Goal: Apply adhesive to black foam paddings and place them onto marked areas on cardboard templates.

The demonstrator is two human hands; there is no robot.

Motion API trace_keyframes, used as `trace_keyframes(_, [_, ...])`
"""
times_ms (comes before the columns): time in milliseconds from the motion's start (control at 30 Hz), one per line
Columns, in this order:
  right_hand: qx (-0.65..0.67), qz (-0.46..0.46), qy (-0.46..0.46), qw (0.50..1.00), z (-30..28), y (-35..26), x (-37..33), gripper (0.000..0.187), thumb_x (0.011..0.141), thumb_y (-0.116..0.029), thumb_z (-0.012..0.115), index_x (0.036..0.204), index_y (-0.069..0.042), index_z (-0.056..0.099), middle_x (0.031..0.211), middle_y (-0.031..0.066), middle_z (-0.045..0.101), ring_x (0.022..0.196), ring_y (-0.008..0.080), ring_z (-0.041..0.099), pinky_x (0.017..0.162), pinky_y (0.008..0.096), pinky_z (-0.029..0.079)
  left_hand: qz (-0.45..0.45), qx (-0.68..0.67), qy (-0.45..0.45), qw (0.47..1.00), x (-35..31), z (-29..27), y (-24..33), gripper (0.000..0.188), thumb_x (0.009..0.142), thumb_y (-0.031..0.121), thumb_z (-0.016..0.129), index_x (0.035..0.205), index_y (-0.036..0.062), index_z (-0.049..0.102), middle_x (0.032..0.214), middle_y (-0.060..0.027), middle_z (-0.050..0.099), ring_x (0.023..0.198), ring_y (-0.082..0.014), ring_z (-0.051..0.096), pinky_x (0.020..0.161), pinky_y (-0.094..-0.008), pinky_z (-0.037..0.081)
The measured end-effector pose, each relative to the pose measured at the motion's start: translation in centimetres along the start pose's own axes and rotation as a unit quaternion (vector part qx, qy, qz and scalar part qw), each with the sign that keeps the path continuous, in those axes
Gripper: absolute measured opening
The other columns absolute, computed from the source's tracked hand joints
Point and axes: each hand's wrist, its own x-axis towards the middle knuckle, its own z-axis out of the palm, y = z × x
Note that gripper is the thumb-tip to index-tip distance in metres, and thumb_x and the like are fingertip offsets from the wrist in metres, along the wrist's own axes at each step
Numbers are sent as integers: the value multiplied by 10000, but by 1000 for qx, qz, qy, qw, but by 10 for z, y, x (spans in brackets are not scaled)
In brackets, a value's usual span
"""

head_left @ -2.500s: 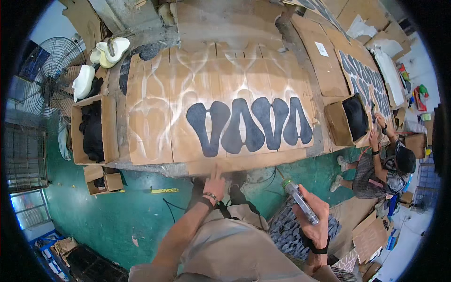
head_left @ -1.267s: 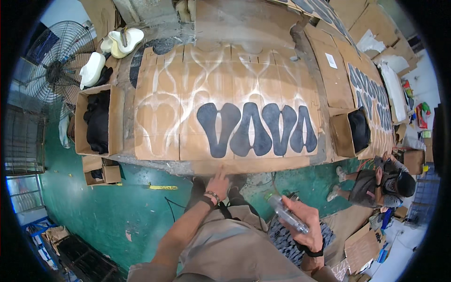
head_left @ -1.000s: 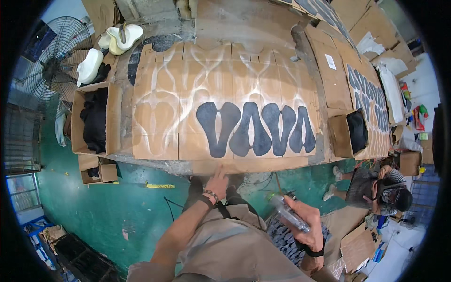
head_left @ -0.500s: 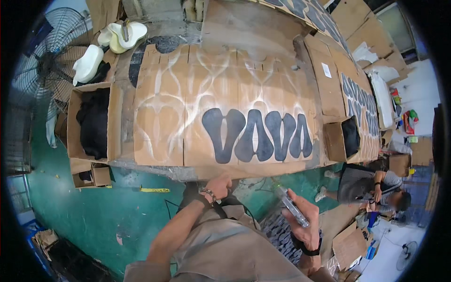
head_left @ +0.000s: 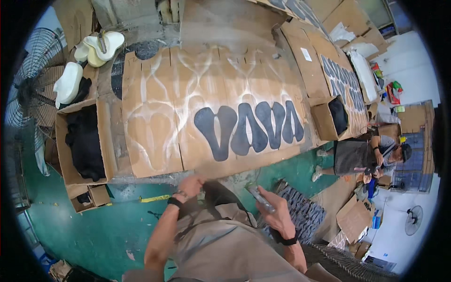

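Note:
My right hand (head_left: pixel 280 216) is wrapped round a slim, silvery, partly see-through hand tool (head_left: pixel 260 199), whose tip points up and left towards the bench edge. To its left, my left hand (head_left: pixel 190 185) is closed just off the bench's front edge; what its fingers hold, if anything, is hidden. A dark shape (head_left: pixel 220 193) shows right beside it, and I cannot tell whether the hand touches it. Beyond both hands, a cardboard sheet (head_left: pixel 152 117) with whitish curved outlines lies on the bench. Several dark grey, sole-shaped pieces (head_left: pixel 244 129) rest in a row on its right part.
An open carton (head_left: pixel 104 141) of black material stands at the bench's left end, a smaller carton (head_left: pixel 324 121) at its right. White foot-shaped forms (head_left: pixel 69 84) sit near a large fan (head_left: pixel 35 89). A person (head_left: pixel 387 155) is at the far right; patterned material (head_left: pixel 300 207) lies by my right hand.
The view has turned, so the bench now sits further left and tilted. My left hand has shifted slightly left; my right hand with the tool has come left, nearer my body's middle.

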Motion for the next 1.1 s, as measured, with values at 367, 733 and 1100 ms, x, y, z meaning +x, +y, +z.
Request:
trace_keyframes(367, [23,-71,106,992,-24,34,36,550,814,11,766,1350,13,645,1151,272,714,1025,442,707,873,437,561,-144,50,171,974,-78,-47,-75,167,859,149,651,998,109,735,888,-105,782,875,-328,750,809,-442,590])
trace_keyframes(733, [31,-44,-19,998,-46,74,25,477,830,-59,752,1302,-17,691,1174,237,724,1060,430,695,898,447,557,-149,-39,195,969,-79,12,-54,142,905,196,680,999,101,727,947,-137,778,936,-328,755,830,-435,589])
trace_keyframes(1100, [-113,2,-146,983,89,150,109,486,784,-26,650,1267,-62,686,1119,275,711,1083,469,664,910,526,536,-81,-11,356,931,-87,-61,-44,121,940,126,695,1031,64,748,899,-106,770,752,-198,704,727,-346,566])
